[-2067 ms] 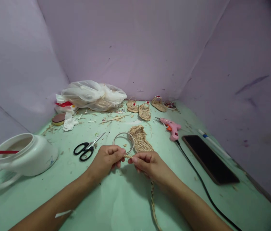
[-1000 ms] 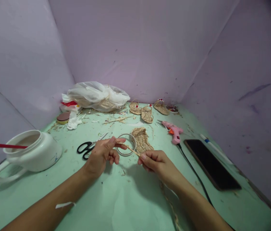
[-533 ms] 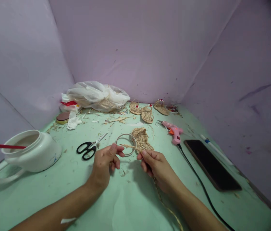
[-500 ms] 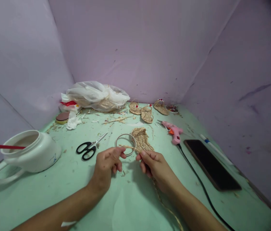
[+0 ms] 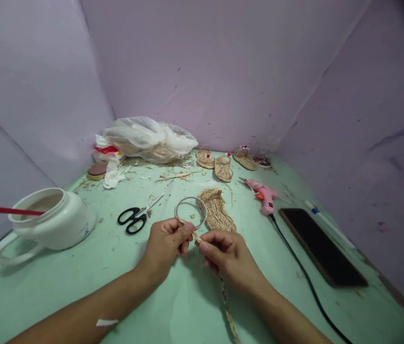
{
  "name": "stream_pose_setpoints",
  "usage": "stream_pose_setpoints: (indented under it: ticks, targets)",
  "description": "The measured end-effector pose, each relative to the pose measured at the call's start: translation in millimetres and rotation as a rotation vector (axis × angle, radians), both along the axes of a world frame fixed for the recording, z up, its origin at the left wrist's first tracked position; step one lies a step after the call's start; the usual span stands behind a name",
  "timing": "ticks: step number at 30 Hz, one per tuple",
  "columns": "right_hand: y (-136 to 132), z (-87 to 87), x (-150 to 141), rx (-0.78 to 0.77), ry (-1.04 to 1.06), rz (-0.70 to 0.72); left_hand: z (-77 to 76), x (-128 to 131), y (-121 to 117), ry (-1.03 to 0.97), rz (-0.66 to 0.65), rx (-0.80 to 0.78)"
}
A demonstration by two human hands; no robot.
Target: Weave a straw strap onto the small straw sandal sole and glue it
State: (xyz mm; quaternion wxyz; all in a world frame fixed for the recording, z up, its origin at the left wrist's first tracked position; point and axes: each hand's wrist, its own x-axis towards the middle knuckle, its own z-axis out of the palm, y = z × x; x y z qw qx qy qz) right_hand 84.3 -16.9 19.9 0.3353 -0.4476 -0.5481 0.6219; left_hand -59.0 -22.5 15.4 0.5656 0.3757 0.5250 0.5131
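Note:
Between my hands runs a braided straw cord (image 5: 196, 237), its long tail hanging below my right palm toward the table's front edge. My left hand (image 5: 168, 246) pinches the cord close to the lower rim of a thin ring (image 5: 176, 209); whether the fingers also grip the ring I cannot tell. My right hand (image 5: 227, 255) pinches the cord a short way to the right. Just beyond my right fingers lies a sole-shaped piece of coiled straw braid (image 5: 218, 210), its near end partly hidden by that hand.
Black-handled scissors (image 5: 138, 220) lie left, near a white pot (image 5: 58, 227) with a red stick. At right are a pink glue gun (image 5: 264, 196), its black cord, a phone (image 5: 322, 246) and a pen (image 5: 329, 223). Small straw sandals (image 5: 223, 169) and a plastic bag (image 5: 148, 138) sit behind.
My hands have come closer together. The left fingers have moved right along the cord to the ring's lower rim. The view has shifted slightly.

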Motion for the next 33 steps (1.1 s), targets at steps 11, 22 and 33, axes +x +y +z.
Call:
stream_pose_setpoints:
  ticks: [11, 22, 33]
  targets:
    - [-3, 1.1, 4, 0.391, -0.073, -0.112, 10.3, -6, 8, -0.336, -0.203, -0.092]
    - [-2, -6.2, 0, 0.430, -0.160, -0.225, 3.3, 1, 4, -0.056, -0.097, -0.048]
    - [-4, -2.9, 0, 0.325, -0.081, -0.049, 3.7, 3, 1, -0.086, -0.118, 0.006]
